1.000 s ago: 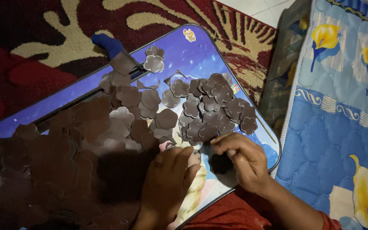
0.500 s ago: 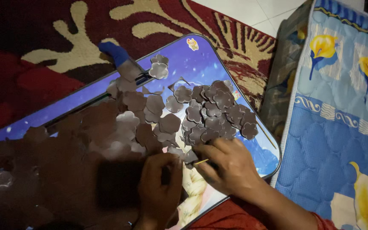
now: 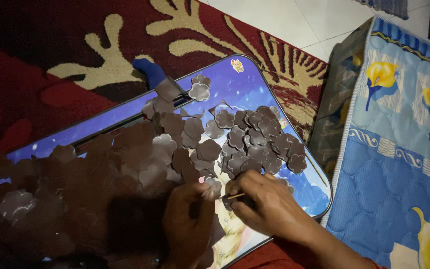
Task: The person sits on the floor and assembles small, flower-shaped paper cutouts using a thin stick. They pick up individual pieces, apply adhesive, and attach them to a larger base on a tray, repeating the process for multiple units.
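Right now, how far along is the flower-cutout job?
Done: a pile of brown flower cutouts lies cut on the blue board. In hand: the right hand pinches a thin stick against a small brown piece; the left hand meets it at another brown cutout. Left: many loose brown sheets and cutouts lie unhandled; how many need work is unclear.

L hand (image 3: 187, 219) + R hand (image 3: 265, 201) pinch thin stick (image 3: 236, 196) by brown flower cutouts (image 3: 255, 142) on blue tray (image 3: 245, 84).
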